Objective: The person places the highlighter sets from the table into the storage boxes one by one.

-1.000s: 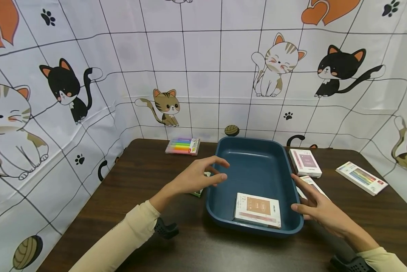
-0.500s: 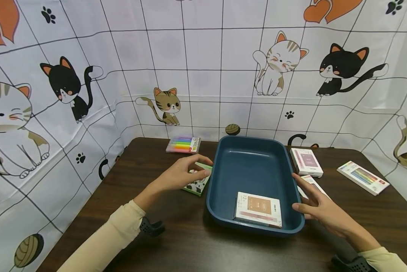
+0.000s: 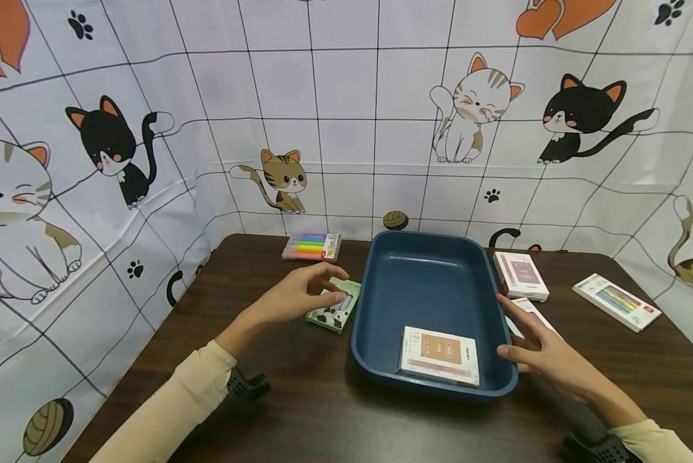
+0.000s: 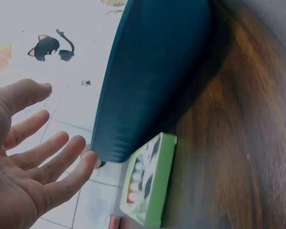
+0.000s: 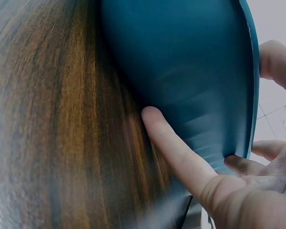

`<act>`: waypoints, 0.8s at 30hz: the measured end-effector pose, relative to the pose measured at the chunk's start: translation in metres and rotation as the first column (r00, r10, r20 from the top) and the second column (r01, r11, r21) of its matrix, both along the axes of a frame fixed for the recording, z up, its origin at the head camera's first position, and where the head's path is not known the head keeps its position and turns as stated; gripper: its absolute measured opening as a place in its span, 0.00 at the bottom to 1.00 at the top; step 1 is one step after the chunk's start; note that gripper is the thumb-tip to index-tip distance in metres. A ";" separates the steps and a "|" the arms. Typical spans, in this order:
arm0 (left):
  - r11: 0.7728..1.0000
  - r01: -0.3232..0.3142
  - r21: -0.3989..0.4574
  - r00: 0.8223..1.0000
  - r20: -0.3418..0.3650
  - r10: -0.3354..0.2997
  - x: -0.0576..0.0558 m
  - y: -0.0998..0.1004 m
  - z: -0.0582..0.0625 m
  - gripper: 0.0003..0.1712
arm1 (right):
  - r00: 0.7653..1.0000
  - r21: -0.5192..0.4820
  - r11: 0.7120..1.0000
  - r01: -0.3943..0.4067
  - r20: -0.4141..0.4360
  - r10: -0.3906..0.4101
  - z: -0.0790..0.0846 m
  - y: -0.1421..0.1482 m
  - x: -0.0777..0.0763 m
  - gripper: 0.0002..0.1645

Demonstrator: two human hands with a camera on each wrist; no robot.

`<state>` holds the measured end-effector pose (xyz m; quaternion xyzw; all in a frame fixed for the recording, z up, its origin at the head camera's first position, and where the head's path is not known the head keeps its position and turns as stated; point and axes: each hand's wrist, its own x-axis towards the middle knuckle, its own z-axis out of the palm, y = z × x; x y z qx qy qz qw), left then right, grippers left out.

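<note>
A deep blue plastic bin [image 3: 433,283] stands in the middle of the table, with a white flat box with a tan label [image 3: 440,355] lying in its near end. My right hand [image 3: 545,347] holds the bin's right rim, the thumb over the edge and other fingers against the outer wall [image 5: 195,90]. To the left of the bin, my left hand [image 3: 291,296] hovers with fingers loosely bent and nothing in them. Partly below it lies a green box with a panda picture [image 3: 334,315], which the left wrist view shows apart from the palm.
A pack of coloured markers [image 3: 311,247] lies at the back left. Right of the bin are a white box with a mauve label [image 3: 520,276], another white box [image 3: 534,312] partly behind my right hand, and a rainbow-striped box [image 3: 616,302]. A cat-print sheet hangs behind.
My left hand has moved left, from over the bin's left edge to above the green panda box, uncovering more of that box. My right hand stays at the rim.
</note>
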<state>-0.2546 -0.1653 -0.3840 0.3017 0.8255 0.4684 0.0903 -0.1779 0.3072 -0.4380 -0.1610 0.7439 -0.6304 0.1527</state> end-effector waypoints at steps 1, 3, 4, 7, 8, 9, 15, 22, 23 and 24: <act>1.000 -0.003 -0.006 1.000 -0.008 0.003 -0.001 -0.001 -0.001 0.26 | 1.000 0.001 1.000 0.000 0.001 0.000 0.000 0.000 0.000 0.53; 1.000 -0.008 -0.016 1.000 -0.018 0.008 -0.003 -0.004 -0.002 0.26 | 1.000 0.008 1.000 0.000 0.004 0.000 0.000 0.000 0.001 0.53; 1.000 -0.011 -0.022 1.000 -0.025 0.011 -0.004 -0.006 -0.003 0.26 | 1.000 0.010 1.000 0.001 0.005 -0.001 0.000 0.000 0.001 0.53; 0.999 -0.014 -0.043 0.999 -0.052 0.012 -0.008 -0.009 -0.007 0.26 | 1.000 0.015 1.000 0.005 0.007 -0.005 0.000 0.000 0.001 0.53; 0.999 -0.015 -0.046 0.998 -0.055 0.012 -0.010 -0.010 -0.008 0.26 | 1.000 0.018 1.000 0.006 0.005 -0.006 0.001 0.000 0.001 0.53; 0.998 -0.017 -0.052 0.998 -0.061 0.014 -0.011 -0.011 -0.010 0.26 | 1.000 0.018 1.000 0.007 0.005 -0.007 0.001 0.000 0.000 0.53; 0.993 -0.041 -0.112 0.997 -0.069 0.033 -0.015 -0.018 -0.019 0.30 | 1.000 0.026 1.000 0.006 0.004 -0.006 0.000 -0.001 0.001 0.52; 0.993 -0.019 -0.120 0.993 -0.117 0.005 -0.020 -0.017 -0.029 0.31 | 1.000 0.008 1.000 -0.003 -0.005 0.003 0.002 -0.002 0.001 0.52; 0.991 -0.015 -0.135 0.992 -0.130 -0.003 -0.021 -0.015 -0.029 0.31 | 1.000 0.006 1.000 -0.002 -0.005 0.002 0.002 -0.002 0.001 0.52; 0.988 -0.011 -0.156 0.990 -0.142 -0.011 -0.021 -0.014 -0.030 0.31 | 1.000 0.004 1.000 -0.002 -0.004 0.002 0.002 -0.002 0.001 0.52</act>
